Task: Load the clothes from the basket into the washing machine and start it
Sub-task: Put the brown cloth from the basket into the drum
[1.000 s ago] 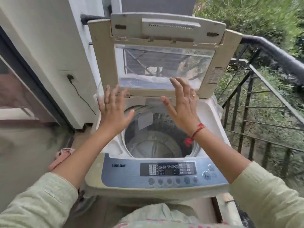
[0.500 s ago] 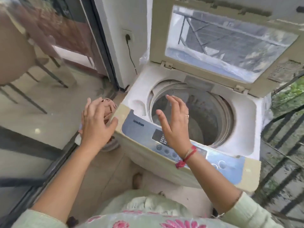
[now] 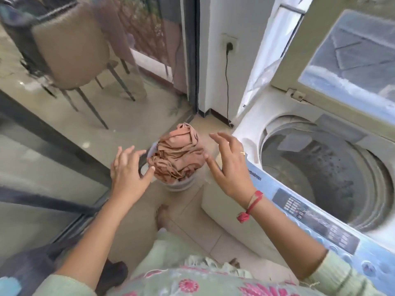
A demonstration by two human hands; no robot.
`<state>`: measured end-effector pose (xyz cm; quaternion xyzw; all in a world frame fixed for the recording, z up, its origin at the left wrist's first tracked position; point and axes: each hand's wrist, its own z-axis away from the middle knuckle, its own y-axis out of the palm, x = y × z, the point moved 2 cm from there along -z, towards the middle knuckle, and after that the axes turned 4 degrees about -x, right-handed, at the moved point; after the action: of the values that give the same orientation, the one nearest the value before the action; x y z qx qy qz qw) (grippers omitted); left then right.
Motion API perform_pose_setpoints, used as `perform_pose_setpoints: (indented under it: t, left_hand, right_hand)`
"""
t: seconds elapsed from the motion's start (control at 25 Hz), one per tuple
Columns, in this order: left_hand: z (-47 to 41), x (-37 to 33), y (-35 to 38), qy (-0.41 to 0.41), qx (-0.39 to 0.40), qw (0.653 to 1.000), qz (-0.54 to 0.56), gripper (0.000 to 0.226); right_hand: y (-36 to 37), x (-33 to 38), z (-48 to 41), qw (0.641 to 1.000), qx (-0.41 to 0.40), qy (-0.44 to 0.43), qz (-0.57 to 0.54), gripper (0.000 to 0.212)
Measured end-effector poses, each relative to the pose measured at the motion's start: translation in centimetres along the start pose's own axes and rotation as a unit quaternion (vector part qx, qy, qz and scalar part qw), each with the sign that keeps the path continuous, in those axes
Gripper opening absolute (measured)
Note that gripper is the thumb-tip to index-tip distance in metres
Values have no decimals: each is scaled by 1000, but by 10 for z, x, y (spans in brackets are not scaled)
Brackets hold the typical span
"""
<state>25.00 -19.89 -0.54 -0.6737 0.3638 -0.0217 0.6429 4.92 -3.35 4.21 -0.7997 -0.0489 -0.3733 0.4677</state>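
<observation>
A small grey basket [image 3: 181,185] stands on the tiled floor left of the washing machine, heaped with crumpled salmon-pink clothes [image 3: 178,155]. My left hand [image 3: 128,169] hovers open just left of the heap, fingers spread, thumb close to the cloth. My right hand [image 3: 229,165] hovers open just right of the heap, above the machine's front corner. Neither hand holds anything. The top-loading washing machine [image 3: 220,207] stands at the right with its lid [image 3: 282,67] raised. Its drum [image 3: 324,174] holds no clothes. The blue control panel [image 3: 310,218] runs along its front edge.
A glass sliding door [image 3: 64,146] lines the left side, with a brown chair [image 3: 70,45] behind it. A black cord [image 3: 227,86] hangs from a wall socket [image 3: 229,45] behind the basket. My bare foot [image 3: 164,214] rests on the floor near the basket.
My view has swung left and down from the machine to the basket. Both hands have come off the raised lid and dropped to either side of the pink clothes.
</observation>
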Motion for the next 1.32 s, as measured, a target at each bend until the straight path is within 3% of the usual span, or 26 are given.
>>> perform_pose_setpoints:
  t: [0.2,0.32,0.48,0.6,0.72,0.8,0.96,1.04,1.08,1.16,1.24,1.32]
  left_hand:
    - [-97,96,37,4,83,997,-3,67]
    - [-146,153,70,-8,154,988,-19,51]
    - [-193,197,134,13,229,972,-47,50]
    - [-214,209,200,34,290,955,-54,51]
    - [-224,210,263,35,301,952,-37,49]
    - [-230,204,305,51,290,955,-25,53]
    - [-256,178,366,112,249,962,12,91]
    - [-263,165,391,164,282,945,-12,100]
    - [-265,160,402,183,310,932,-30,91]
    - [-266,159,415,195,330,923,-31,51]
    - [-270,160,407,180,292,939,10,27]
    - [-275,164,385,139,256,955,58,19]
  right_hand:
    - [108,12,-81,997,26,59,40,50]
    - [171,-6,-130,989,63,109,78,51]
    - [251,-59,-166,959,128,164,191,53]
    - [304,-111,-158,923,186,278,188,63]
    - [345,-165,-129,888,149,419,119,73]
    - [373,-195,-115,867,139,470,91,78]
    - [416,-246,-109,769,38,638,3,100]
    - [430,-272,-105,755,3,654,-33,90]
    - [433,-279,-103,768,11,640,-25,72]
    - [434,-284,-99,796,26,605,25,41]
    - [425,-276,-97,811,10,584,45,33]
    - [406,-262,-96,818,-30,573,41,31]
